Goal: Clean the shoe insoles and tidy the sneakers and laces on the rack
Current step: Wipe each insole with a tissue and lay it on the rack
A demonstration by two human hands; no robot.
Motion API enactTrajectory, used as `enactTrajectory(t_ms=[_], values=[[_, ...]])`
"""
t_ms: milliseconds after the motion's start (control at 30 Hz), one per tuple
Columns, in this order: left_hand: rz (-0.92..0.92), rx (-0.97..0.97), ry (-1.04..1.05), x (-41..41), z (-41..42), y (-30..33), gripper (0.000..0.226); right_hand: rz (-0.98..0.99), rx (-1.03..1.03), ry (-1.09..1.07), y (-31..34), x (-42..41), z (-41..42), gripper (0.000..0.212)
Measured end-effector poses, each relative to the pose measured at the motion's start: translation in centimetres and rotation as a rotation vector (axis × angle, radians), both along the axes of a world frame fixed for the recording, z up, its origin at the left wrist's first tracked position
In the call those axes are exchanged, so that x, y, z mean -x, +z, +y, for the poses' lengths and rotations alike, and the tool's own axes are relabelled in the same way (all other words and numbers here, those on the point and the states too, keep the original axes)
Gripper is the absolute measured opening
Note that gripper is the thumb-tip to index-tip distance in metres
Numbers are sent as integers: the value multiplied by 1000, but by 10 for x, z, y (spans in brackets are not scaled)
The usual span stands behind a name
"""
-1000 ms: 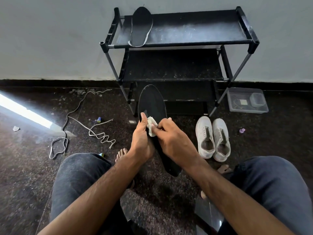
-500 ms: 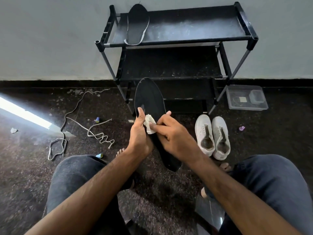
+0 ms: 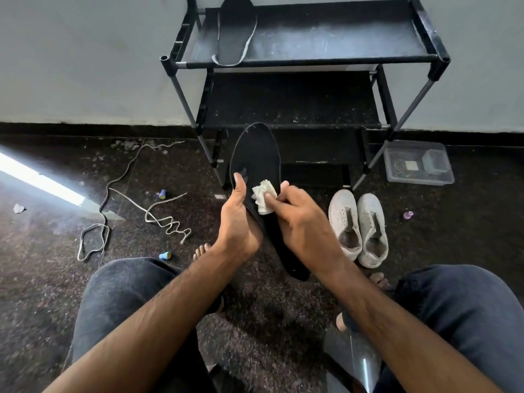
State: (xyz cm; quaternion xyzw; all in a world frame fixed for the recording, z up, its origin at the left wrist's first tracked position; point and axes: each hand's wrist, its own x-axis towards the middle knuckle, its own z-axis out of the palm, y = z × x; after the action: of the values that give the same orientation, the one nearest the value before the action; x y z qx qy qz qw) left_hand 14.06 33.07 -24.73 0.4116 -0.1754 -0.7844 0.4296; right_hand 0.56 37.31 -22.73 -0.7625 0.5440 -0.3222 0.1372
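left hand point(image 3: 236, 222): grips left edge of black insole point(image 3: 256, 165), thumb on top
right hand point(image 3: 297, 219): pinches white cloth point(image 3: 264, 197) against insole
second insole point(image 3: 234, 29): rack point(image 3: 312, 59) top shelf, left end, heel overhanging near edge
sneakers point(image 3: 357, 226): floor, right of hands
laces point(image 3: 166, 219): floor, left, open floor around

Brightness: soft daylight is filling the room, leaving the dark floor point(image 3: 283, 321) dim.
Glare: a sunlit streak point(image 3: 39, 180) is blowing out white at 9 o'clock.
Shadows: a faint shadow is pooling beneath the forearms.
Blur: the right hand point(image 3: 303, 222) is smearing slightly.
Distortion: wide-angle bending is splaying the shoe rack point(image 3: 431, 32) legs at 12 o'clock.
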Motion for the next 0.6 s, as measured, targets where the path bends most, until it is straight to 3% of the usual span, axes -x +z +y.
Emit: enactTrajectory(t_ms=[100, 233, 300, 367, 400, 467, 533, 600], values=[[42, -20, -32, -9, -5, -2, 95, -42, -36, 131, -7, -5, 3, 28], [87, 7, -4, -11, -6, -5, 81, -198, -231, 353, 6, 1, 7, 22], [93, 21, 8, -8, -6, -1, 82, -365, -347, 323, 14, 11, 0, 21], [70, 51, 0, -3, -4, 4, 83, -560, -334, 202, 21, 20, -7, 22], [61, 62, -11, -1, -3, 7, 83, -564, -255, 112, 22, 22, -10, 22], [67, 75, -16, 1, -2, 8, 82, -379, -96, -6, 17, 16, -11, 24], [75, 52, -10, -1, -3, 5, 82, -166, -6, 56, 7, 3, -5, 26], [64, 54, -6, -6, -5, -1, 80, -104, -86, 203, 1, -1, -1, 27]])
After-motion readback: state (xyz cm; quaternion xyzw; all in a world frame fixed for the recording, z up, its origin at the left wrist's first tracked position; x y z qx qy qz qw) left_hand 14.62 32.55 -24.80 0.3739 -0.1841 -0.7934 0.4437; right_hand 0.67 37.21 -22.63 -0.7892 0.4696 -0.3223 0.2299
